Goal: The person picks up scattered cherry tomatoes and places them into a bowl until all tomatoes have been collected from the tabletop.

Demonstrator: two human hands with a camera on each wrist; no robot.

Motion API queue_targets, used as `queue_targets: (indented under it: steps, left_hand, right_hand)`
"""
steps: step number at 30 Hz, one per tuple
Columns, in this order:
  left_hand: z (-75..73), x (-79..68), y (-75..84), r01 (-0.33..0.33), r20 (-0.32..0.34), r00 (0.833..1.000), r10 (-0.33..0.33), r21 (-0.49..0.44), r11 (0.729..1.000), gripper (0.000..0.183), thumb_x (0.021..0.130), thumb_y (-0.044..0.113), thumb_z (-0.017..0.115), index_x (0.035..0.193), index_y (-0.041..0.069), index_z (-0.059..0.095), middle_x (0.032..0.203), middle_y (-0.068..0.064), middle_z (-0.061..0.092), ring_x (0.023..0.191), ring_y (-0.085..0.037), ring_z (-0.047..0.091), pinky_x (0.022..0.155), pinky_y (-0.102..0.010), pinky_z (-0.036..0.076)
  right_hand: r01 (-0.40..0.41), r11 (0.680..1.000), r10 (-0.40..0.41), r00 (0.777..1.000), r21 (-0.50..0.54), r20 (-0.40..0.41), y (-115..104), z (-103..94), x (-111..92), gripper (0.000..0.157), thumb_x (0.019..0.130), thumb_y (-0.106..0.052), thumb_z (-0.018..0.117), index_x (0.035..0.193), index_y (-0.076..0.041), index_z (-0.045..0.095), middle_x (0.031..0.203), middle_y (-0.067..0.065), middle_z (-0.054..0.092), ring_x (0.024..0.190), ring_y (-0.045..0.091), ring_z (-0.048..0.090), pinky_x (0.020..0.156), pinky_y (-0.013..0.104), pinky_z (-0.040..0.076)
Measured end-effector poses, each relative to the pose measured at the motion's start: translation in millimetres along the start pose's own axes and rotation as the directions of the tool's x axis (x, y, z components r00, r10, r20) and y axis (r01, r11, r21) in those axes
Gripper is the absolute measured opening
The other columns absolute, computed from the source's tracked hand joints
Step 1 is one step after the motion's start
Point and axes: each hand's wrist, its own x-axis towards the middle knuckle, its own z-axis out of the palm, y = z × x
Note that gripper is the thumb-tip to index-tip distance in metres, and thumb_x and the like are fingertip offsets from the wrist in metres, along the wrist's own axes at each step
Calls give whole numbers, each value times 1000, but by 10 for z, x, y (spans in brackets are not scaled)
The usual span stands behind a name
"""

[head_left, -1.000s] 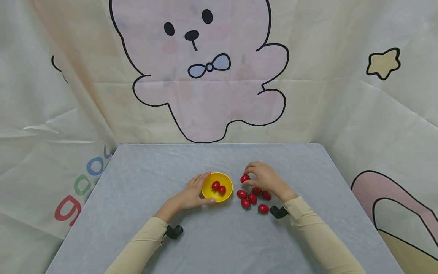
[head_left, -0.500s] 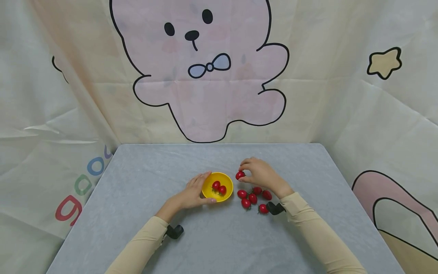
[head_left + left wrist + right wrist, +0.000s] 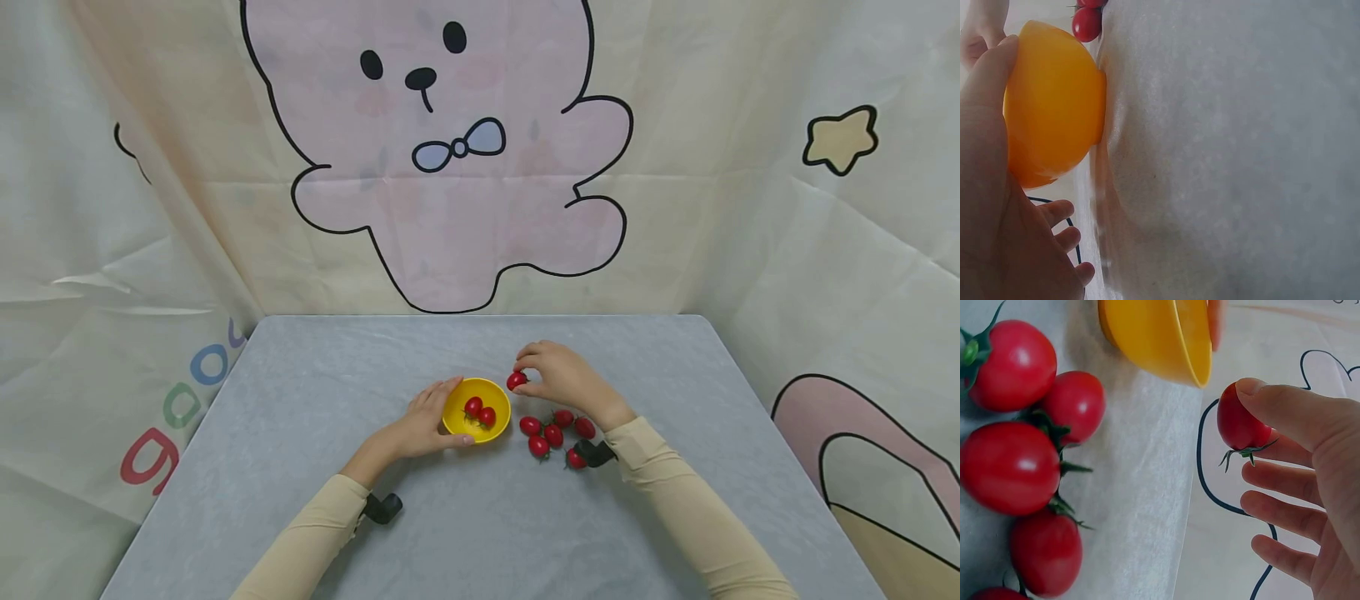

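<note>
Tomato [image 3: 516, 381] pinched between thumb and finger, our right hand [image 3: 559, 374] hangs just upper right of the yellow bowl [image 3: 495, 397] at lower centre of the head view; our left hand [image 3: 422, 426] clasps the bowl's left side, presumably so it cannot slide.

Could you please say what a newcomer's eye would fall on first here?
Probably the yellow bowl on the grey table, with two red tomatoes inside and the left hand holding it. To its right, the right hand pinches another tomato. Behind, a large pink cartoon animal decorates the backdrop.
</note>
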Motion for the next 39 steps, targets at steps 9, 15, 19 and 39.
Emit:
queue_targets:
  steps: [9,15,19,39]
  left_hand:
    - [-9,-10,10,5,8,1000,-5,-12,1000,108,81,72,63,160,23,8,167,-4,18,153,-37,14,124,-61,10]
    - [-13,-15,14,0,4,1000,0,-13,1000,107,81,71,63,160,23,9,167,-4,19,153,-37,14,124,-62,11]
    - [-15,-18,16,-5,4,1000,5,-11,1000,107,82,71,63,160,23,9,167,-4,19,153,-37,14,124,-61,10]
    - [-15,-10,8,-21,3,1000,21,-4,1000,105,83,71,61,160,22,8,167,-3,18,154,-36,13,124,-61,9]
  right_hand:
    - [34,999,-34,999,-4,-7,-83,29,66,33,84,-42,77,107,-19,75,121,2,68,114,24,61,99,43,53]
    - [68,998,-68,998,7,-13,-144,51,125,33,85,-41,77,108,-17,75,121,3,69,114,23,62,99,42,53]
    - [61,998,-61,998,12,0,-187,71,156,35,85,-41,77,110,-16,75,122,3,68,114,23,61,101,42,53]
    - [95,995,-95,995,26,27,-269,266,201,37,85,-44,76,110,-17,75,121,0,68,113,21,61,103,40,51]
